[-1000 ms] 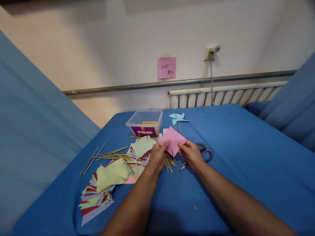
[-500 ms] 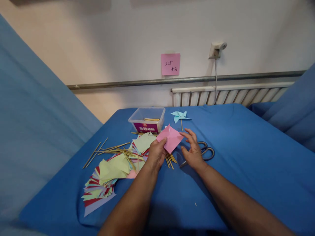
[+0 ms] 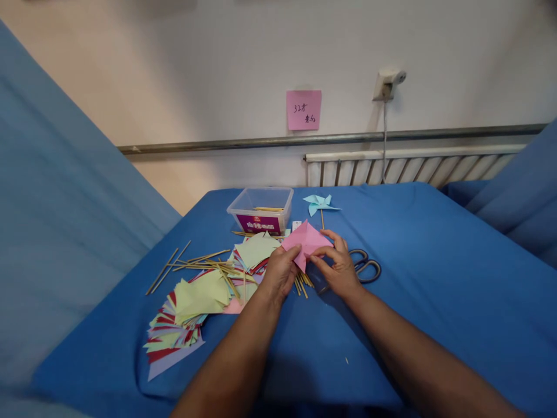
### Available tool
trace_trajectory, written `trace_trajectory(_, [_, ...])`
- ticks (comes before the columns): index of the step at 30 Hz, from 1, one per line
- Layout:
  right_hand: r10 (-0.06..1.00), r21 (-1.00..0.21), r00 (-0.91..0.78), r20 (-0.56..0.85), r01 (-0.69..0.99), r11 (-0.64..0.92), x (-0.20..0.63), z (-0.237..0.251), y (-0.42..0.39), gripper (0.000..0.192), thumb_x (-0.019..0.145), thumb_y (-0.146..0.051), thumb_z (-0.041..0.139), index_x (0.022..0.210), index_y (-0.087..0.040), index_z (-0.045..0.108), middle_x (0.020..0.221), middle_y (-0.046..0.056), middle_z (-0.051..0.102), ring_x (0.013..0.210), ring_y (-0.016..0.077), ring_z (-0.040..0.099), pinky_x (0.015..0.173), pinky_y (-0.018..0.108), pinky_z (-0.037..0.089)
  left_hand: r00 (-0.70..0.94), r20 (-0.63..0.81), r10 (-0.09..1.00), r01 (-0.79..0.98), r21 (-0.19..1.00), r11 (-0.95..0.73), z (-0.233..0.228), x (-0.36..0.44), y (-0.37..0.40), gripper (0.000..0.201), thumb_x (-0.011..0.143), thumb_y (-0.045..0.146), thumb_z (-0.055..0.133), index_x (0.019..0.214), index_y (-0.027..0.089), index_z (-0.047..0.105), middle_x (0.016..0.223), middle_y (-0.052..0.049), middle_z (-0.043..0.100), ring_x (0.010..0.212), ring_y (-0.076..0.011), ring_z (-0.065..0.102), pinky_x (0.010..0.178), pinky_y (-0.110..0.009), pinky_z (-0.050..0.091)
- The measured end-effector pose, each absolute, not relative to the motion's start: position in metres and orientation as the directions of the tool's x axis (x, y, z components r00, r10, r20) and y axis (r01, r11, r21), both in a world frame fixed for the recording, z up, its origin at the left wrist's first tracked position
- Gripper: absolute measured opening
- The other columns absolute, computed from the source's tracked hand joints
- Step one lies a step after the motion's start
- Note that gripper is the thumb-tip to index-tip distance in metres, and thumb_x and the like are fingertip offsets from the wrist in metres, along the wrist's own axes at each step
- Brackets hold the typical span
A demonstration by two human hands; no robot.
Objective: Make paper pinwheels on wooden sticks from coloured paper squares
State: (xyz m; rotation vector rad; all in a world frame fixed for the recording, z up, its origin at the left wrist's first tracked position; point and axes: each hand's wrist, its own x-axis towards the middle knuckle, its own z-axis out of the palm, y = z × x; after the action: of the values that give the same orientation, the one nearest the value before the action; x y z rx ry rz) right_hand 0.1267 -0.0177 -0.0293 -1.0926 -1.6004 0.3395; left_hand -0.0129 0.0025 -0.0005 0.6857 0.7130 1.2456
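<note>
Back on the pink paper (image 3: 307, 242) after hovering spread and clear of it half a second ago, the right hand (image 3: 338, 268) now pinches the sheet's right corner between thumb and fingers. Opposite it, the left hand (image 3: 278, 274) pinches the paper's left edge, holding it raised just above the blue table (image 3: 435, 278). Scissors (image 3: 364, 266) lie just right of the paper, touching the right hand. Wooden sticks (image 3: 204, 264) and a pile of coloured paper squares (image 3: 195, 307) spread left of it. Behind the paper stand a clear plastic box (image 3: 260, 209) and a light blue pinwheel (image 3: 321, 204).
</note>
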Motion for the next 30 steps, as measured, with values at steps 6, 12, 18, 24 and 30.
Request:
trace_trajectory(6, [0.842, -0.784, 0.096, 0.531, 0.433, 0.445, 0.127, -0.032, -0.016, 0.012, 0.082, -0.030, 0.061, 0.073, -0.023, 0.067, 0.119, 0.007, 0.056, 0.111, 0.0241, 0.051, 0.095, 0.041, 0.039, 0.195, -0.131, 0.972, -0.568, 0.793, 0.221, -0.002, -0.009, 0.000, 0.031, 0.065, 0.017, 0.075, 0.095, 0.010, 0.068, 0.087, -0.009, 0.072, 0.071, -0.0159, 0.066, 0.074, -0.028, 0.051])
trace_trajectory(12, [0.863, -0.834, 0.159, 0.480, 0.387, 0.392, 0.129, -0.036, -0.014, 0.014, 0.081, -0.030, 0.060, 0.071, -0.022, 0.066, 0.112, 0.009, 0.058, 0.108, 0.0235, 0.054, 0.094, 0.039, 0.040, 0.181, -0.165, 0.970, -0.535, 0.811, 0.237, -0.002, -0.005, -0.001, 0.033, 0.061, 0.017, 0.077, 0.093, 0.011, 0.068, 0.087, -0.009, 0.072, 0.071, -0.0169, 0.065, 0.076, -0.030, 0.051])
trace_trajectory(18, [0.874, -0.846, 0.161, 0.458, 0.383, 0.372, 0.129, -0.037, -0.012, 0.015, 0.080, -0.029, 0.059, 0.070, -0.021, 0.065, 0.109, 0.009, 0.060, 0.104, 0.0231, 0.056, 0.091, 0.037, 0.041, 0.215, -0.136, 0.967, -0.516, 0.825, 0.231, -0.002, -0.005, -0.003, 0.029, 0.063, 0.016, 0.075, 0.091, 0.012, 0.069, 0.084, -0.008, 0.071, 0.070, -0.0162, 0.064, 0.074, -0.028, 0.050])
trace_trajectory(24, [0.871, -0.846, 0.171, 0.461, 0.380, 0.373, 0.128, -0.039, -0.011, 0.015, 0.079, -0.029, 0.060, 0.069, -0.020, 0.064, 0.107, 0.009, 0.061, 0.103, 0.0235, 0.057, 0.089, 0.037, 0.043, 0.184, -0.156, 0.971, -0.474, 0.851, 0.226, 0.001, -0.004, -0.005, 0.024, 0.059, 0.012, 0.076, 0.082, 0.017, 0.071, 0.077, -0.006, 0.071, 0.067, -0.0184, 0.062, 0.073, -0.032, 0.050])
trace_trajectory(30, [0.876, -0.848, 0.166, 0.452, 0.386, 0.364, 0.129, -0.040, -0.010, 0.014, 0.078, -0.029, 0.060, 0.069, -0.021, 0.065, 0.106, 0.009, 0.062, 0.102, 0.0235, 0.057, 0.090, 0.038, 0.043, 0.189, -0.159, 0.969, -0.459, 0.858, 0.230, 0.002, -0.003, -0.006, 0.022, 0.059, 0.010, 0.076, 0.079, 0.016, 0.071, 0.074, -0.007, 0.070, 0.067, -0.0202, 0.063, 0.073, -0.034, 0.048])
